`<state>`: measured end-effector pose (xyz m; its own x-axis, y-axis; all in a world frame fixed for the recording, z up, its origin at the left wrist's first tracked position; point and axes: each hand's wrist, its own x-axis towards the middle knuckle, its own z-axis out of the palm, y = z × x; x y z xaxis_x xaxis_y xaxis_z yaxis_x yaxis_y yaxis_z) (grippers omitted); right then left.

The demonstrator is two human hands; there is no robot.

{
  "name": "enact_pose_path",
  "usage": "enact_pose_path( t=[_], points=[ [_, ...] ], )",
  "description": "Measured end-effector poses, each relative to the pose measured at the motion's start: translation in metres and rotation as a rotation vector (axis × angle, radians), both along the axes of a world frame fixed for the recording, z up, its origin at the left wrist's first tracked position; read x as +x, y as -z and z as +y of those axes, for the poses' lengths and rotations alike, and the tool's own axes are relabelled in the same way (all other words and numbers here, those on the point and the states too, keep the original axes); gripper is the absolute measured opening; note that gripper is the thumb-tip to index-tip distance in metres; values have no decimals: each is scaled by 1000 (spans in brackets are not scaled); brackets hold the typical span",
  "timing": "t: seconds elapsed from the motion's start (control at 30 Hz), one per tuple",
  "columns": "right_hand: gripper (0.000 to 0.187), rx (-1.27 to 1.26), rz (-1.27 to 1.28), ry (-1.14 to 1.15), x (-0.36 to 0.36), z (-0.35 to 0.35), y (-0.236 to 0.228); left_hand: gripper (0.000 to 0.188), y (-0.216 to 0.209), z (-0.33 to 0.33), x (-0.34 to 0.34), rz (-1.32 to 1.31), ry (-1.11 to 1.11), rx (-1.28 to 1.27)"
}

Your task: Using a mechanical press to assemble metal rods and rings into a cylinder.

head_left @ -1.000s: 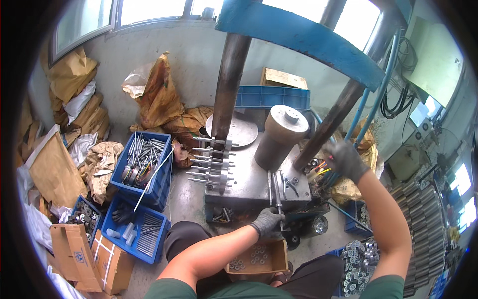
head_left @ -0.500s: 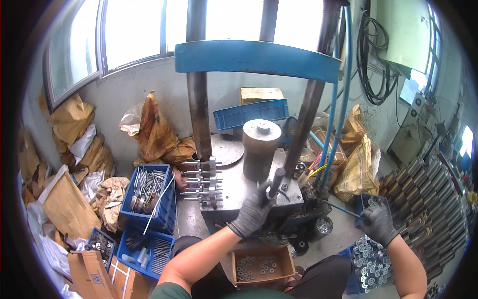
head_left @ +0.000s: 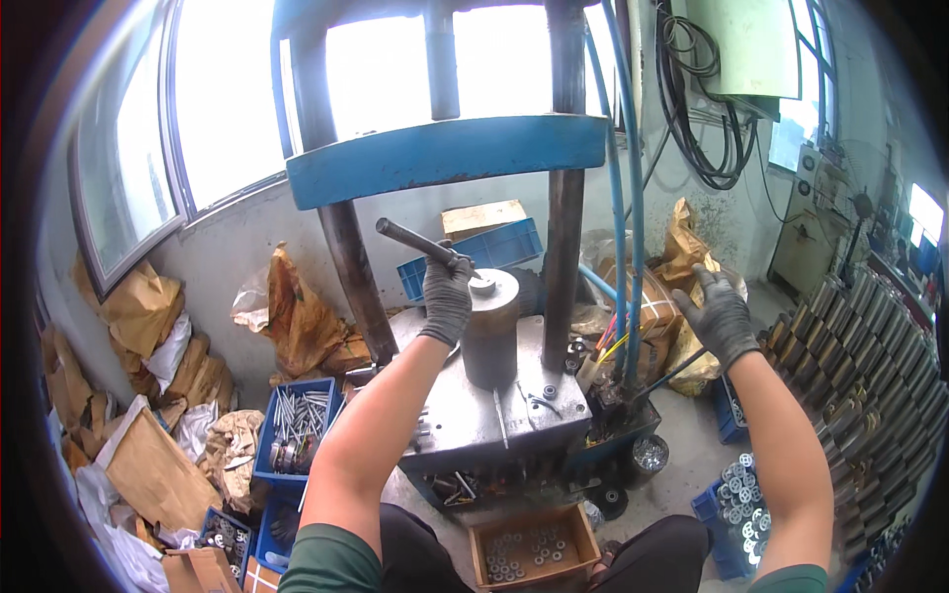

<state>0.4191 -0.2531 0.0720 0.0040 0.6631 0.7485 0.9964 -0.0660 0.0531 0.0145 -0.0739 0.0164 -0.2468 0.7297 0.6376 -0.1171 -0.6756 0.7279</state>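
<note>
Rod (head_left: pixel 403 234), dark and slanting — gripped by the left hand (head_left: pixel 448 296) — near the grey cylinder (head_left: pixel 490 344) at frame centre. Right hand (head_left: pixel 720 318), centre right, has fingers spread.

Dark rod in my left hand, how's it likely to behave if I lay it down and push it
The rod looks like metal, so it's probably stiff and fairly heavy for its size. Its round end suggests it could roll if nudged on the flat metal bed. Its smooth-looking side might feel slippery.
</note>
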Motion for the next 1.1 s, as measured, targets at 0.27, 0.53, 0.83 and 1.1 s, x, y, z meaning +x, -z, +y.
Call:
enact_pose_path(
  t=[0.27,0.53,0.83,1.1],
  points=[
    [54,-353,201,49,3,18,-12,33,-7,44,-11,240,11,-133],
    [44,-305,202,-19,6,21,-5,27,-33,54,-12,595,-91,-155],
    [42,-337,186,-20,-6,-32,-1,29,-47,59,-8,851,-261,-176],
    [39,-573,161,-75,-5,-124,37,25,-46,31,-6,746,-279,-160]
  ],
)
